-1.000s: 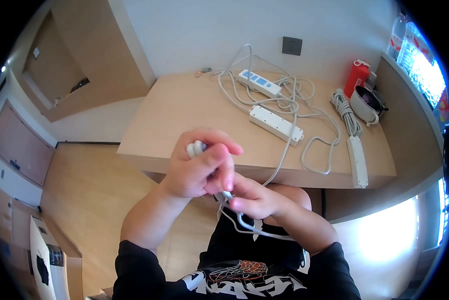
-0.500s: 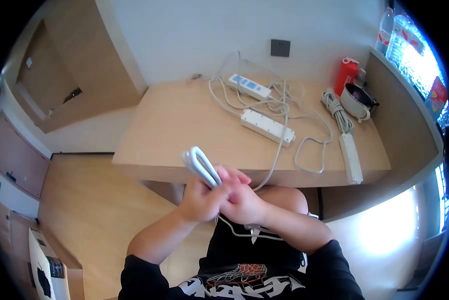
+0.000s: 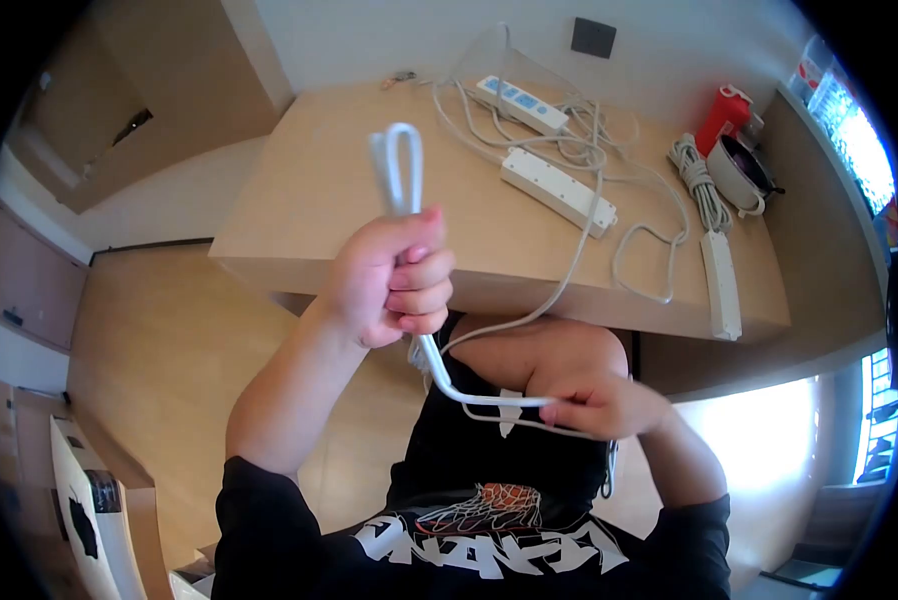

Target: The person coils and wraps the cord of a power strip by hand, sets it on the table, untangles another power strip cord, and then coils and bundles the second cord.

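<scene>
My left hand (image 3: 397,280) is closed in a fist around a folded white cable (image 3: 403,165). Its looped end sticks up above the fist, and the cable runs out below and bends to the right. Over my right thigh, my right hand (image 3: 599,405) pinches that lower stretch between thumb and fingers. A thinner cord hangs just under it. On the desk (image 3: 369,240) lie a power strip with blue sockets (image 3: 522,105) and a white power strip (image 3: 559,190), with loose cables tangled round them.
At the desk's right side are a bundled cable (image 3: 701,185), another white strip (image 3: 720,285), a white pot (image 3: 737,175) and a red container (image 3: 723,120). A dark socket plate (image 3: 593,38) is on the wall. An open carton (image 3: 99,510) stands at lower left.
My hands were together and have moved apart, the left up and the right toward lower right, with cable stretched between them. The folded loop now points upright. The view has tilted down.
</scene>
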A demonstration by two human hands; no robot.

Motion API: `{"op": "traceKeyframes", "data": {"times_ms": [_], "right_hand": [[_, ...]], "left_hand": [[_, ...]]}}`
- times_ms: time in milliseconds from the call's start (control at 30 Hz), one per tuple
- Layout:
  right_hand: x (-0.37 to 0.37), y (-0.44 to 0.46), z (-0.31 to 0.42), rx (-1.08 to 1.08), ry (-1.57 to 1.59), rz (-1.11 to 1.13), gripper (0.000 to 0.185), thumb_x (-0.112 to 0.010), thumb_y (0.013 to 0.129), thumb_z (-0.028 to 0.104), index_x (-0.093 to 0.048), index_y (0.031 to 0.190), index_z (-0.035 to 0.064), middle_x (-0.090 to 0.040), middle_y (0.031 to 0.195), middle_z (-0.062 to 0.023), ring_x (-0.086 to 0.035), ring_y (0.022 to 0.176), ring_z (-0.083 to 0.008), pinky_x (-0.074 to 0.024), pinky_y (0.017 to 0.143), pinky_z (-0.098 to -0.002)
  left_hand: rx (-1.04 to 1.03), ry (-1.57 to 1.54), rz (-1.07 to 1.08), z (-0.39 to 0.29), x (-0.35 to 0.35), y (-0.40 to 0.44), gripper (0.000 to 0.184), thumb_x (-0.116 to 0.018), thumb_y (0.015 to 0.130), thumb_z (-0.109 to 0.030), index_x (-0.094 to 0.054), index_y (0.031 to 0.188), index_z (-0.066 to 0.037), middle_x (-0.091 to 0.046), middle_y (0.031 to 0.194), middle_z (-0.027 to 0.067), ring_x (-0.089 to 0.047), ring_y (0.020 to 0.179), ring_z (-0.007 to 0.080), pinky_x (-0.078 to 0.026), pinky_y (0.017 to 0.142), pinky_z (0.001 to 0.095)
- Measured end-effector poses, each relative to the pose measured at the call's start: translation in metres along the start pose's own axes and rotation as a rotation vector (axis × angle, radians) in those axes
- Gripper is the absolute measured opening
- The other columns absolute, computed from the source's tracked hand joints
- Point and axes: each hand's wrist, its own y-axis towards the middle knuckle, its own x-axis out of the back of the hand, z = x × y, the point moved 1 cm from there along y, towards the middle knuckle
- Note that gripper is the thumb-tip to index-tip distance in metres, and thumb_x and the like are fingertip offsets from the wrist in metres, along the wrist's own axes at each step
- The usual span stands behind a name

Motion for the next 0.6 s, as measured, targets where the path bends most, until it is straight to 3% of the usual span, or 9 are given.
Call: {"op": "traceKeyframes", "data": {"times_ms": [67, 100, 200, 267, 367, 500, 533, 567, 600], "right_hand": [[0.018, 0.009, 0.010, 0.186, -0.358, 0.000, 0.018, -0.061, 0.093, 0.021, -0.069, 0.096, 0.0050, -0.067, 0.085, -0.0123, -0.064, 0.085, -0.0262, -0.0487, 0.082, -0.0359], [0.023, 0.020, 0.018, 0.494, -0.519, -0.167, 0.017, -0.062, 0.091, 0.020, -0.069, 0.099, 0.0064, -0.066, 0.087, -0.0128, -0.064, 0.089, -0.0291, -0.0484, 0.082, -0.0391], [0.030, 0.024, 0.027, 0.011, -0.315, -0.094, 0.025, -0.071, 0.083, 0.027, -0.062, 0.090, 0.0042, -0.066, 0.087, -0.0144, -0.064, 0.082, -0.0334, -0.0498, 0.072, -0.0396], [0.033, 0.032, 0.038, -0.055, -0.350, -0.180, 0.029, -0.073, 0.080, 0.029, -0.060, 0.086, 0.0036, -0.066, 0.083, -0.0145, -0.065, 0.078, -0.0327, -0.0499, 0.068, -0.0395], [0.035, 0.042, 0.035, -0.057, -0.447, -0.275, 0.032, -0.076, 0.076, 0.030, -0.060, 0.084, 0.0030, -0.066, 0.078, -0.0144, -0.065, 0.075, -0.0314, -0.0498, 0.067, -0.0392], [0.040, 0.050, 0.027, 0.044, -0.369, -0.361, 0.035, -0.079, 0.070, 0.029, -0.061, 0.085, 0.0026, -0.066, 0.078, -0.0142, -0.064, 0.074, -0.0329, -0.0502, 0.067, -0.0399], [0.039, 0.054, 0.014, 0.130, -0.331, -0.452, 0.036, -0.080, 0.069, 0.029, -0.061, 0.085, 0.0027, -0.066, 0.078, -0.0136, -0.064, 0.073, -0.0330, -0.0504, 0.067, -0.0401], [0.039, 0.057, 0.008, 0.218, -0.294, -0.540, 0.037, -0.081, 0.068, 0.029, -0.061, 0.085, 0.0029, -0.065, 0.077, -0.0131, -0.064, 0.073, -0.0330, -0.0505, 0.067, -0.0403], [0.040, 0.054, 0.011, 0.390, -0.733, -0.855, 0.042, -0.085, 0.066, 0.032, -0.062, 0.085, 0.0034, -0.062, 0.071, -0.0107, -0.063, 0.069, -0.0308, -0.0508, 0.063, -0.0396]], "left_hand": [[0.175, 0.023, -0.059, 0.016, -0.007, 0.008, 0.037, -0.040, 0.105, -0.033, -0.037, 0.072, -0.015, -0.027, 0.051, -0.0050, -0.022, 0.037, 0.0063, -0.023, 0.032, 0.0235], [0.258, 0.047, -0.066, 0.026, -0.007, 0.013, 0.039, -0.040, 0.105, -0.034, -0.035, 0.071, -0.015, -0.028, 0.053, -0.0035, -0.024, 0.039, 0.0067, -0.025, 0.035, 0.0226], [0.269, 0.088, -0.142, 0.062, -0.004, 0.028, 0.032, -0.045, 0.104, -0.034, -0.051, 0.083, -0.010, -0.051, 0.066, 0.0031, -0.051, 0.055, 0.0134, -0.044, 0.044, 0.0264], [0.224, 0.252, -0.366, 0.076, -0.011, 0.034, 0.031, -0.048, 0.102, -0.034, -0.058, 0.095, -0.006, -0.061, 0.079, 0.0077, -0.065, 0.071, 0.0194, -0.056, 0.052, 0.0322], [0.206, 0.201, -0.322, 0.090, -0.001, 0.035, 0.035, -0.051, 0.101, -0.034, -0.059, 0.110, -0.001, -0.067, 0.093, 0.0129, -0.069, 0.092, 0.0271, -0.063, 0.065, 0.0431], [0.310, 0.321, -0.312, 0.086, 0.003, 0.035, 0.048, -0.052, 0.098, -0.045, -0.058, 0.109, 0.002, -0.066, 0.081, 0.0120, -0.069, 0.063, 0.0232, -0.061, 0.050, 0.0370], [0.337, 0.340, -0.348, 0.087, 0.004, 0.037, 0.051, -0.053, 0.097, -0.049, -0.058, 0.098, 0.002, -0.064, 0.073, 0.0100, -0.063, 0.047, 0.0192, -0.055, 0.038, 0.0317], [0.356, 0.322, -0.340, 0.088, 0.006, 0.036, 0.050, -0.053, 0.097, -0.049, -0.057, 0.093, 0.001, -0.063, 0.071, 0.0095, -0.061, 0.046, 0.0178, -0.054, 0.037, 0.0311], [0.373, 0.303, -0.331, 0.089, 0.009, 0.034, 0.049, -0.054, 0.097, -0.049, -0.056, 0.089, -0.001, -0.062, 0.069, 0.0090, -0.060, 0.045, 0.0165, -0.052, 0.036, 0.0305]]}}
